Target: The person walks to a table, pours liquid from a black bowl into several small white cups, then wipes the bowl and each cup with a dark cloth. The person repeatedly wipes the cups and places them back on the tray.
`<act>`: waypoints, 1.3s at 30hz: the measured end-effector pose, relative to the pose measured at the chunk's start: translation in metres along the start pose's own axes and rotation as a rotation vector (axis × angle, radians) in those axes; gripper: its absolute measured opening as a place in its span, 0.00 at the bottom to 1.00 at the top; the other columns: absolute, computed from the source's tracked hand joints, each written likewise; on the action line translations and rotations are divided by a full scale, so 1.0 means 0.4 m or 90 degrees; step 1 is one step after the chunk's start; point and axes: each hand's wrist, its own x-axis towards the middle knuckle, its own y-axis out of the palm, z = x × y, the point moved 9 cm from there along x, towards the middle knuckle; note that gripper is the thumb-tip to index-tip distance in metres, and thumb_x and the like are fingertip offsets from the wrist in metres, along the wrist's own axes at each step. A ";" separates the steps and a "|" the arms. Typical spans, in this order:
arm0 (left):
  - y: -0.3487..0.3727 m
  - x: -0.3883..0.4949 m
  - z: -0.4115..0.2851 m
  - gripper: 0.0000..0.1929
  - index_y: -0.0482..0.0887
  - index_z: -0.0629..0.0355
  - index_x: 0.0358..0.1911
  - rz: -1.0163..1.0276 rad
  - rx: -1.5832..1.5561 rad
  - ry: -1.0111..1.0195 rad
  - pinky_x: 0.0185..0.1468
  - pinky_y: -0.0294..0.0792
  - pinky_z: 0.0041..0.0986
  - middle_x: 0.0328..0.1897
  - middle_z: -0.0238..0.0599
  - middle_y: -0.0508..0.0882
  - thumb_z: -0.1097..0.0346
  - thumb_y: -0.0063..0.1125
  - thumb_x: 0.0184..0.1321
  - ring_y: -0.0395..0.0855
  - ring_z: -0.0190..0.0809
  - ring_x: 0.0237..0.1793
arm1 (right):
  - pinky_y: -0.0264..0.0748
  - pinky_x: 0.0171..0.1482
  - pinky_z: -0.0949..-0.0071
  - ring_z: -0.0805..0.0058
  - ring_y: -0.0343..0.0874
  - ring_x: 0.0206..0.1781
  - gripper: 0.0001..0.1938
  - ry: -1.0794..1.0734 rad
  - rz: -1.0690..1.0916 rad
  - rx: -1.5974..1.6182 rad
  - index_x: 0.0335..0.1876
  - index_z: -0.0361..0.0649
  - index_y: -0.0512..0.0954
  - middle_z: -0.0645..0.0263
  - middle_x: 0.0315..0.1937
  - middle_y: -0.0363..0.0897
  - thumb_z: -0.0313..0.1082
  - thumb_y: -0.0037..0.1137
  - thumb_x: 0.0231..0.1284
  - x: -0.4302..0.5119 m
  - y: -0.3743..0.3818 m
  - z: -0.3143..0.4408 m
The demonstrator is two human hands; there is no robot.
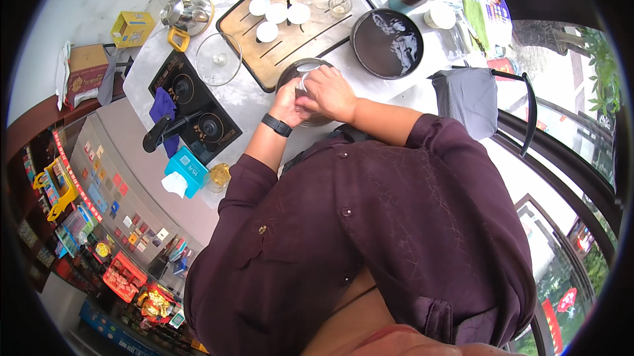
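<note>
My left hand [288, 103], with a black band on its wrist, and my right hand [331, 91] meet over a round metal pot [283, 78]. Between them they hold a small white cup [301, 83], largely covered by my fingers. Another white rim [308, 66] shows in the pot just beyond my fingertips. The pot's near side and most of its inside are hidden by my hands. Beyond it lies a tea tray [237, 24] carrying several white cups [276, 13] and a small glass cup [340, 5].
Right of the tray stands a dark round basin [366, 49] of liquid. To the left are a glass lid [219, 60], a steel kettle [190, 14] and a black double cooktop [185, 93] with a purple cloth [165, 103]. A blue tissue box [188, 170] sits nearer me.
</note>
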 end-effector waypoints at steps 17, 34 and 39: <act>0.012 -0.025 -0.035 0.15 0.77 0.55 0.38 -0.004 0.089 0.054 0.20 0.65 0.25 0.30 0.34 0.82 0.52 0.42 0.68 0.77 0.31 0.22 | 0.60 0.51 0.62 0.61 0.66 0.48 0.15 -0.117 -0.001 -0.022 0.39 0.42 0.77 0.61 0.41 0.71 0.46 0.57 0.55 0.003 -0.031 0.031; 0.056 -0.058 -0.093 0.23 0.80 0.53 0.34 -0.063 0.358 0.269 0.17 0.50 0.15 0.19 0.25 0.74 0.41 0.43 0.67 0.61 0.21 0.15 | 0.74 0.47 0.63 0.56 0.74 0.44 0.19 -0.146 0.085 0.004 0.44 0.37 0.71 0.55 0.44 0.72 0.45 0.57 0.56 -0.008 -0.015 0.013; 0.025 -0.075 -0.130 0.18 0.81 0.61 0.35 -0.186 0.579 0.447 0.30 0.66 0.29 0.24 0.39 0.80 0.50 0.51 0.65 0.76 0.40 0.25 | 0.77 0.45 0.63 0.56 0.75 0.46 0.22 -0.034 0.177 -0.082 0.47 0.34 0.70 0.54 0.42 0.71 0.46 0.57 0.56 -0.026 0.036 -0.007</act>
